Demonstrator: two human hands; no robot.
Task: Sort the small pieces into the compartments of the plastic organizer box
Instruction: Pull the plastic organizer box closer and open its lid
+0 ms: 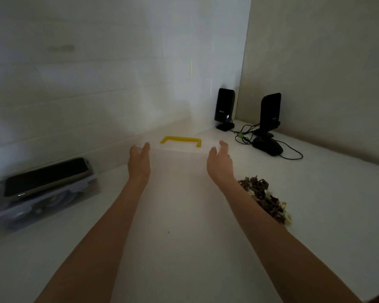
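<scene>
Both arms reach forward over the white tabletop [315, 193]. Left hand [139, 162] and right hand [220, 165] sit on either side of a clear plastic organizer box [179, 171], very blurred and near see-through; its yellow handle [181, 141] marks the far edge. Fingers on both hands are loosely spread, fingertips at the box's far corners. Can't tell if they actually touch or grip it; nothing looks pinched. Compartments aren't visible, and I can't tell whether the lid is open or closed.

The small pieces [264, 199], a brown and pale heap, lie on the table just right of the right forearm, none in the box as far as shows.

Likely step: getting hold of the box to position or open it. To do it well: take both sides evenly, keep it flat, and bring it near the pile without the right arm sweeping through it.

Elsewhere: a dark phone-like device [46, 177] on a clear container [44, 206] at left, and two black speakers [247, 114] with cables in the far corner.
</scene>
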